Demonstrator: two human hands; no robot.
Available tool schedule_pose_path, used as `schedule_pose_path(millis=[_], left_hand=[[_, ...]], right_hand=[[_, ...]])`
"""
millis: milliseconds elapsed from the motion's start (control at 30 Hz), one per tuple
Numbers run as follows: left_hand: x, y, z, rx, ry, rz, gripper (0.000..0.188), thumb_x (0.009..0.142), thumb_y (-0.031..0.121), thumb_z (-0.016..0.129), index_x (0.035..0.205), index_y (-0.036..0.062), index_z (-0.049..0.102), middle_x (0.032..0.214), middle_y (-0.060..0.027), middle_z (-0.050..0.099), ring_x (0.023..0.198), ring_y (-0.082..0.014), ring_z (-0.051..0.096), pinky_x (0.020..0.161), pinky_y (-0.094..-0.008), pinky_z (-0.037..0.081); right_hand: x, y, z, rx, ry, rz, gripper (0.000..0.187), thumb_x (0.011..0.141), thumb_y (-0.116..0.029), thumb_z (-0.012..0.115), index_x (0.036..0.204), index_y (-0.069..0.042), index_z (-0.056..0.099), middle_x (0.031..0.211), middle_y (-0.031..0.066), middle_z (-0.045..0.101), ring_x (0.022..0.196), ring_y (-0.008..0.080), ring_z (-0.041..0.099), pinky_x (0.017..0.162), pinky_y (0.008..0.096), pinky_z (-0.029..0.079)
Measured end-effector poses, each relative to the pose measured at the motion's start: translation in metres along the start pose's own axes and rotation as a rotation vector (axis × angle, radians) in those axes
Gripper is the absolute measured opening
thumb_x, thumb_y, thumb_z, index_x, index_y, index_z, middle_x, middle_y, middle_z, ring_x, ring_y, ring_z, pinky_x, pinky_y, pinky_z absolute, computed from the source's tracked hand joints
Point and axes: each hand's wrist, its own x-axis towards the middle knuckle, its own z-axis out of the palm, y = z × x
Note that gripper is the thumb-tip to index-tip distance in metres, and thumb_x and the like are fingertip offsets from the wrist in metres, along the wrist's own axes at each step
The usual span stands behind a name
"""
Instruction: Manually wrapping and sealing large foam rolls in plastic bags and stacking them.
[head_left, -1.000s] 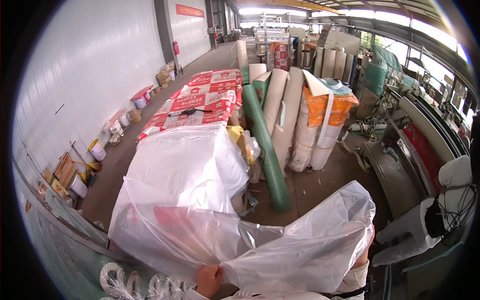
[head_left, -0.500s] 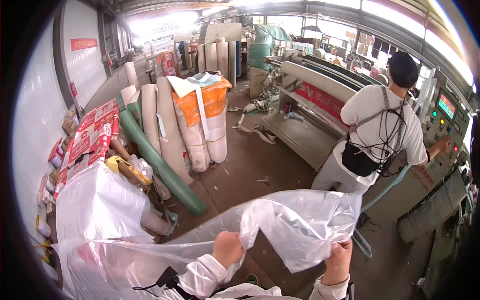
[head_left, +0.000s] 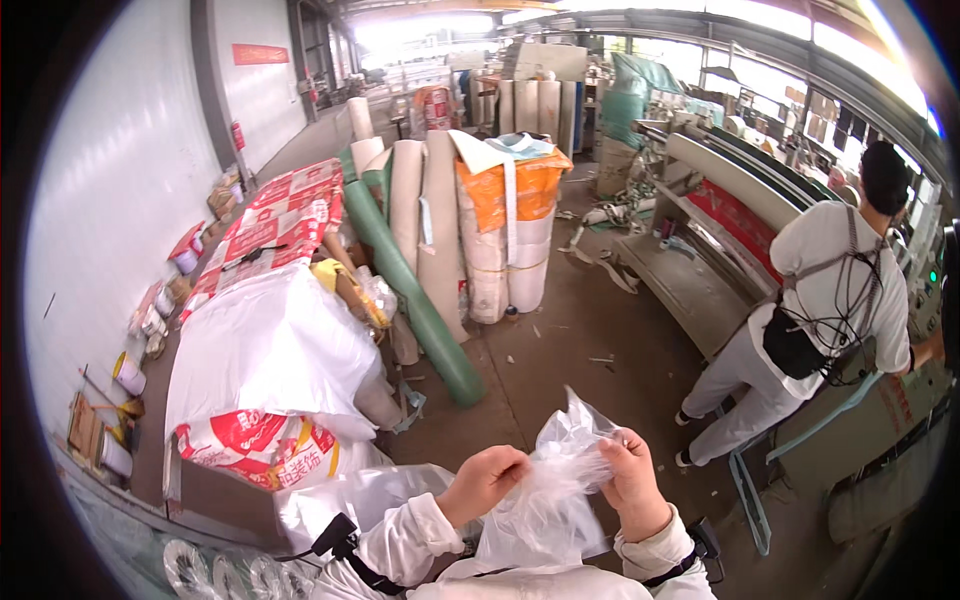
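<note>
Thin clear plastic sheeting [head_left: 545, 515] hangs bunched in front of my body, crumpled into a narrow bundle. My left hand [head_left: 487, 482] is closed in a pinch on the bundle's left side. On the other side, my right hand [head_left: 635, 482] grips the gathered plastic between thumb and fingers. A loose part of the sheeting trails left behind my left forearm, beside the covered pile. White sleeves and dark wrist straps show on both arms.
A pile under white plastic [head_left: 265, 345] and a red-and-white printed cover [head_left: 270, 225] stands left. Beyond it lean a green roll [head_left: 425, 320], beige rolls and orange-wrapped rolls [head_left: 510, 230]. At right, a person [head_left: 830, 290] stands by a long roller machine [head_left: 690, 280]. Scraps litter the floor.
The view has turned left. The sheeting, spread wide between my hands before, is now bunched up, and its trailing part has come off the front of the pile, baring red-and-white packaging.
</note>
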Motion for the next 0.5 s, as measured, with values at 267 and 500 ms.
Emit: schedule_pose_path(millis=[267,500], left_hand=[[-0.222,-0.153,-0.167,-0.243,1.122,-0.850,0.006,0.081,0.008,0.047,0.081,0.0062,0.053,0.064,0.0010,0.047,0.053,-0.0063,0.043,0.043,-0.0210,0.034],[-0.218,-0.076,-0.252,-0.448,1.354,-0.284,0.024,0.078,0.005,0.049,0.102,0.0028,0.048,0.093,-0.0069,0.053,0.089,-0.0174,0.053,0.078,-0.0313,0.043]], right_hand=[[0.082,-0.106,-0.091,-0.240,0.281,-0.360,0.020,0.085,-0.025,0.049,0.088,-0.006,0.055,0.085,0.0039,0.058,0.077,0.0147,0.056,0.071,0.0280,0.046],[0.090,-0.158,-0.064,-0.399,0.112,-0.424,0.012,0.085,-0.017,0.053,0.092,-0.008,0.055,0.080,-0.0002,0.055,0.073,0.0090,0.053,0.065,0.0245,0.043]])
